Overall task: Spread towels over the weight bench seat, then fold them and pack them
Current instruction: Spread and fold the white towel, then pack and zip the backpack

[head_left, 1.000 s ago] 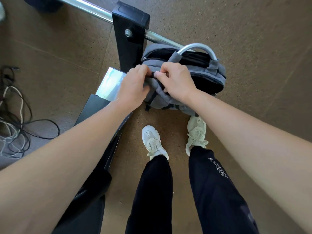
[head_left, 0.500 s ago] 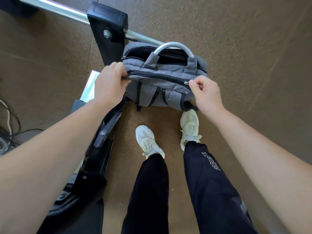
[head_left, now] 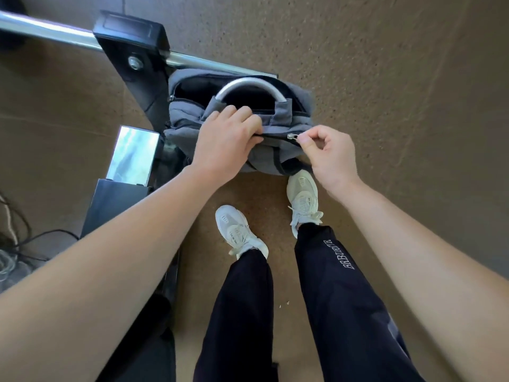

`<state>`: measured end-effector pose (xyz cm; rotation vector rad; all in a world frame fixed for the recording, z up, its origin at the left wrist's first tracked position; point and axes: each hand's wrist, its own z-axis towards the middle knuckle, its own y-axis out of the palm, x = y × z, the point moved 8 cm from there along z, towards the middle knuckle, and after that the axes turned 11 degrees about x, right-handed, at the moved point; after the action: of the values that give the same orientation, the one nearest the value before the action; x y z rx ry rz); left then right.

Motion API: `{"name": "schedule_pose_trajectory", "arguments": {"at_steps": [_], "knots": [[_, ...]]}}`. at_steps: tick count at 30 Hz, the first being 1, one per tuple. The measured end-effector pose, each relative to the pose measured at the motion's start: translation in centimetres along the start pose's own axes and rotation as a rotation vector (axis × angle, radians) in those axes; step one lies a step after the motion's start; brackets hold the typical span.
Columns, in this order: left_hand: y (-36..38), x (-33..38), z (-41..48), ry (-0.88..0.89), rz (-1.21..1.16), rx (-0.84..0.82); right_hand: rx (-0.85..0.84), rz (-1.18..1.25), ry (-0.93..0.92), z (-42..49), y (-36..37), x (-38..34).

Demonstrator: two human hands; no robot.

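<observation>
Fingers (head_left: 304, 139) of the right hand (head_left: 329, 158): thumb and forefinger were closed in a pinch on the zipper pull (head_left: 292, 136), and the remaining fingers were curled loosely into the palm, holding nothing. Fingers (head_left: 242, 117) of the left hand (head_left: 227, 144): all were curled over the upper front edge of the bag (head_left: 265, 158), gripping the fabric at the left end of the zip line. The two hands were apart, with a short stretch of dark zip between them.

Floor (head_left: 385, 84): brown and speckled, it carried everything in view.

Weight bench frame (head_left: 129, 53): a black upright with a bolt head rose from the floor at the upper left. A chrome bar (head_left: 49, 30) ran through it, and a mirror-bright plate (head_left: 133, 153) lay just beside its foot.

Trousers (head_left: 239, 312): dark, with pale lettering on the right leg.

Bag: grey fabric, standing on the floor and touching the right side of the black upright. Its rear compartment gaped open and showed only a dark interior; what lay inside could not be told. A curved metal handle (head_left: 249, 84) arched over that opening.

Shoes: white. The left shoe (head_left: 237, 230) stood on bare floor, apart from the bag, and the toe of the right shoe (head_left: 303, 194) met the bag's lower edge.

Cables (head_left: 12, 238): a dark and pale tangle lay on the floor at the left margin.

Zipper pull: small and metallic, it sat on the front pocket's zip near its right end.
</observation>
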<state>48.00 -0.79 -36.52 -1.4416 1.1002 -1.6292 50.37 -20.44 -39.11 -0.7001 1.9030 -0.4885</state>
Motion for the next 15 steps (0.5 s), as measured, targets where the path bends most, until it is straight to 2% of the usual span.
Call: {"name": "schedule_pose_trajectory", "arguments": {"at_steps": [2, 4, 8, 15], "knots": [[-0.5, -1.0, -0.5, -0.043, -0.019, 0.018, 0.120, -0.030, 0.066, -0.1, -1.1, 2.1], [-0.7, -1.4, -0.9, -0.055, -0.030, 0.014, 0.162, -0.045, 0.160, -0.1, -1.2, 4.5], [-0.8, -1.7, -1.1, -0.073, -0.039, 0.027, 0.147, -0.015, 0.348, 0.6, 0.6, 8.5], [-1.1, -2.4, -0.5, -0.127, -0.046, 0.069, 0.101, -0.019, 0.482, 2.3, 3.3, 11.9]]}}
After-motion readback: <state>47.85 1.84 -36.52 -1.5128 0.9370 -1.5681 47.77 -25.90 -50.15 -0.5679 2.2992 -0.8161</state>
